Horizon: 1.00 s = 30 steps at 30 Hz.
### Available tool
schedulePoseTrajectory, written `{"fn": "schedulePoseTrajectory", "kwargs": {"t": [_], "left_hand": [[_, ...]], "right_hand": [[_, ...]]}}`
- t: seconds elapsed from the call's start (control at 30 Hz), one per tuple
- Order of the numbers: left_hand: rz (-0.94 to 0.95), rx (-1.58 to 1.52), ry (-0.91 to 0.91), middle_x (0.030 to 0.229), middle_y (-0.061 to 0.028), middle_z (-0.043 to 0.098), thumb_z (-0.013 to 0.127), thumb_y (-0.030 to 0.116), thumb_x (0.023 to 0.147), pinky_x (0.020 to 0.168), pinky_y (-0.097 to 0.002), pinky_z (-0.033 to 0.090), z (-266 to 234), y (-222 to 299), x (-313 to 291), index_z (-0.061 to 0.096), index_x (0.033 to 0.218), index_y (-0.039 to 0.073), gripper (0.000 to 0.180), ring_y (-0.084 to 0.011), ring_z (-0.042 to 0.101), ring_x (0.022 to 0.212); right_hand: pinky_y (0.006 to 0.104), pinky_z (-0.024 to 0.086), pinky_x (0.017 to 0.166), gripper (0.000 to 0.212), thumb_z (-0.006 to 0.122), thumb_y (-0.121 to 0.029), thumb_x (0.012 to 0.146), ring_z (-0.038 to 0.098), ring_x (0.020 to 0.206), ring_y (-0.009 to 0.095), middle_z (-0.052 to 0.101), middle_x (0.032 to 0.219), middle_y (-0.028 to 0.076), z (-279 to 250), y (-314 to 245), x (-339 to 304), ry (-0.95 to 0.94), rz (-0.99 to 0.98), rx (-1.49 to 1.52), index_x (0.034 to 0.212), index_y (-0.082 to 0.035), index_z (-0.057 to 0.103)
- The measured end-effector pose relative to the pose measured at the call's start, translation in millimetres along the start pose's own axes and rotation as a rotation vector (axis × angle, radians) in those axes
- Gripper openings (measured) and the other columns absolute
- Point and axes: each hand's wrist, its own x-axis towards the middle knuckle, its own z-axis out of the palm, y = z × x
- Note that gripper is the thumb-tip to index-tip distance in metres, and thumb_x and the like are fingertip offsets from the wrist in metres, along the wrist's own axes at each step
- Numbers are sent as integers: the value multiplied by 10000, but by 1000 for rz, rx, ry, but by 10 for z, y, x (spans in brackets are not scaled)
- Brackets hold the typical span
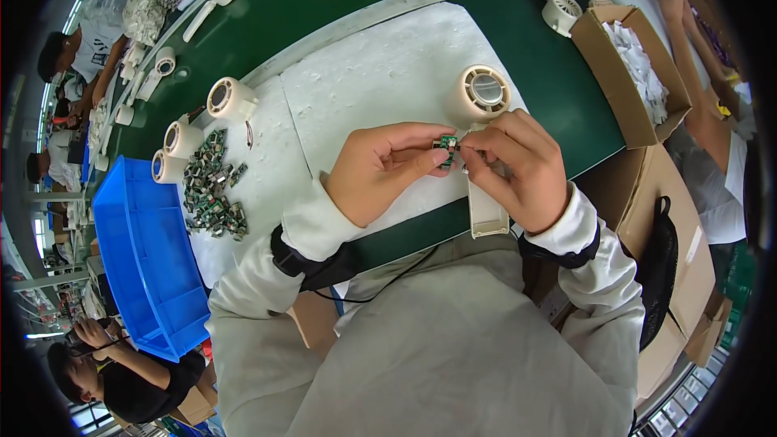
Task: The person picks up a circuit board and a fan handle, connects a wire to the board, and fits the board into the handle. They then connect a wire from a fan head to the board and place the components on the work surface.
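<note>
My left hand (379,171) pinches a small green circuit board (447,143) between thumb and fingers, over the white foam sheet (364,65). Close against the board's right side, my right hand (524,163) has its thumb and forefinger pressed together; whatever is between them is too small to make out. Beneath the right hand lies a cream handheld fan housing, its round fan head (486,91) at the far end and its open, hollow handle (489,217) pointing toward me. The middle of the handle is partly covered by my right hand.
Left on the foam, a heap of small circuit boards (212,186) lies beside several cream fan heads (229,99). A blue bin (154,255) stands at the left edge. To the right, a cardboard box (631,73) holds white pieces. Other people work on both sides.
</note>
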Motion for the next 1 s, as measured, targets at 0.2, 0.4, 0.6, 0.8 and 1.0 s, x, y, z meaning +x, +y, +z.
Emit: {"fn": "schedulePoseTrajectory", "kwargs": {"t": [0.2,0.4,0.6,0.8,1.0], "left_hand": [[157,65,40,1108,-115,721,653,5,974,893,-307,580,4,-2,-35,663,1187,-38,217,-173,710,1000],[377,534,73,1079,-100,735,692,-29,905,867,-313,577,-53,295,-161,710,1097,4,196,-186,720,961],[507,716,87,1064,-53,730,731,17,861,767,-307,569,122,248,-260,732,1083,90,233,-240,717,910],[543,719,50,1053,-56,725,731,41,882,757,-320,571,126,294,-282,711,1117,92,242,-243,715,903],[498,708,62,1065,-88,708,729,50,904,763,-324,571,184,156,-294,669,1185,74,288,-241,714,900]], "right_hand": [[343,451,634,126,755,-26,803,558,689,228,580,794,65,10,-40,78,-15,-96,-60,913,-19,693],[356,445,616,137,762,-21,793,554,676,234,568,775,64,-37,-237,192,4,-202,-58,910,-24,692],[355,445,599,158,772,-3,765,548,659,236,575,757,63,-160,-372,26,-15,-82,-76,905,-12,702],[351,447,601,134,780,-11,756,555,661,231,581,743,56,-194,-419,40,-25,-57,-73,869,-16,708],[365,454,621,129,797,-59,758,566,666,243,579,730,38,-185,-461,-28,-34,-40,-82,843,-42,701]]}}
